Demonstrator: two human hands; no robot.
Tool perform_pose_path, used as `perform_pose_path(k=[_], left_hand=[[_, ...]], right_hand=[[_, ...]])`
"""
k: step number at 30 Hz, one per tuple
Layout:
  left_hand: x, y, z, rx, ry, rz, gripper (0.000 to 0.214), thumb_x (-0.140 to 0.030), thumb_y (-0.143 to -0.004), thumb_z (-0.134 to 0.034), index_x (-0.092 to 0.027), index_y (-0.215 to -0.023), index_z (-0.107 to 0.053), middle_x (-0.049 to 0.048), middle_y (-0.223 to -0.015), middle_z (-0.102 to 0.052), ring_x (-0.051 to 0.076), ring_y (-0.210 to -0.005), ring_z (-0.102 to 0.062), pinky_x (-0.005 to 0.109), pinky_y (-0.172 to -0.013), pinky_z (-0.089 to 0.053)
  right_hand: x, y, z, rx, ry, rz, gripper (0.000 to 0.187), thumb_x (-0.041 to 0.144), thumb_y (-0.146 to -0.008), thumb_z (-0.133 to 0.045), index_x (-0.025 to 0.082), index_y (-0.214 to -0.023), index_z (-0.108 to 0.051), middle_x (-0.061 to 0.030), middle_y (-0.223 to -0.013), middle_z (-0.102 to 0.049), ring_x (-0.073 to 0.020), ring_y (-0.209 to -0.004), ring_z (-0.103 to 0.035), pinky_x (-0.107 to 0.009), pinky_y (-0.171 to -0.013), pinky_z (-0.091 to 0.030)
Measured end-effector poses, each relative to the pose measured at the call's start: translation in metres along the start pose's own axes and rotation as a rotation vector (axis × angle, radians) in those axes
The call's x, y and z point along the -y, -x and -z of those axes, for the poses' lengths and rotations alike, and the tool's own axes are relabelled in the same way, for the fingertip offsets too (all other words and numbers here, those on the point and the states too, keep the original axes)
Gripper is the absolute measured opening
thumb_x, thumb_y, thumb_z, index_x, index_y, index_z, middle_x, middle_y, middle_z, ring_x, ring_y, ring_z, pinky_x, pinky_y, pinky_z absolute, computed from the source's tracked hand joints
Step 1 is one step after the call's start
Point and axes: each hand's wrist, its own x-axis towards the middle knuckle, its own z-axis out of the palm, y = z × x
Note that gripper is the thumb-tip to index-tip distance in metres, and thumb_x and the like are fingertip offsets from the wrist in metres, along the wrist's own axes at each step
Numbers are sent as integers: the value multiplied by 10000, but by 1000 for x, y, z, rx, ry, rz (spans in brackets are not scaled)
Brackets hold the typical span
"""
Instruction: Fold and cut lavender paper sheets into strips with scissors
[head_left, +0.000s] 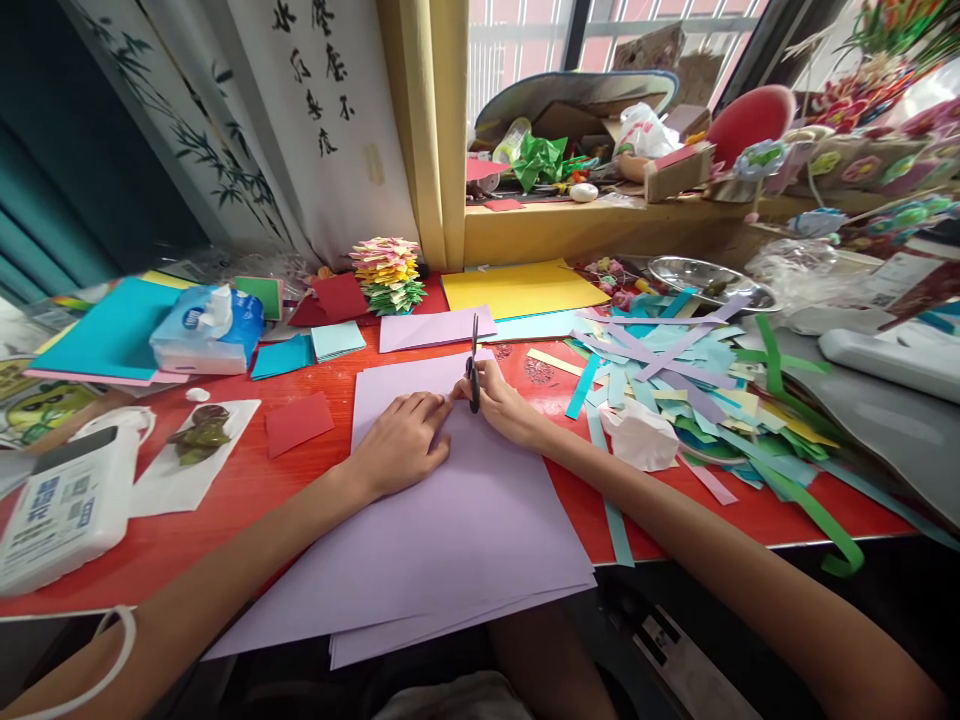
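Large lavender paper sheets [465,540] lie in a loose stack on the red table, their near edges hanging past its front. My left hand [401,440] rests palm down on the sheets, fingers stretched toward the right hand. At the far edge of the paper, my right hand [499,400] is closed around a pair of black scissors [474,375], whose blades point up and away from me. The fingertips of both hands come close together there. Beyond them lies a folded lavender strip of paper [435,328].
Colourful paper strips [690,370] and a crumpled tissue [639,436] heap up at the right. Yellow paper [525,288] and a stack of folded pieces [387,275] lie behind. At left are a tissue pack [206,330], a red square [298,424] and a white box [67,510].
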Motion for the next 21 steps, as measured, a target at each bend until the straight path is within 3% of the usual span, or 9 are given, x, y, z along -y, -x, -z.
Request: perform_pose_path(k=[7, 15, 21], left_hand=[[0, 41, 15, 41, -49, -21, 432, -269, -880, -347, -79, -1241, -490, 112, -1223, -531, 235, -1145, -440, 365, -989, -344], [-12, 114, 35, -5, -161, -39, 403, -212, -846, -419, -76, -1214, -514, 110, -1188, -575, 239, -1097, -486, 375, -944, -364], [-14, 168, 38, -41, -216, 14, 450, -220, -823, -473, -94, -1255, -481, 111, -1200, -576, 240, -1067, -523, 367, -922, -384]], right_hand=[[-3, 0, -2, -14, 69, 25, 187, 409, -862, -372, 232, -897, -323, -54, -967, -535, -180, -900, -498, -376, -831, -380], [-8, -2, -3, -28, 59, 33, 216, 438, -864, -382, 232, -924, -355, -66, -1024, -524, -190, -1007, -476, -388, -872, -360], [-8, -2, -5, -34, 83, 23, 247, 459, -866, -383, 231, -959, -366, -77, -1043, -544, -202, -1060, -462, -407, -887, -355]])
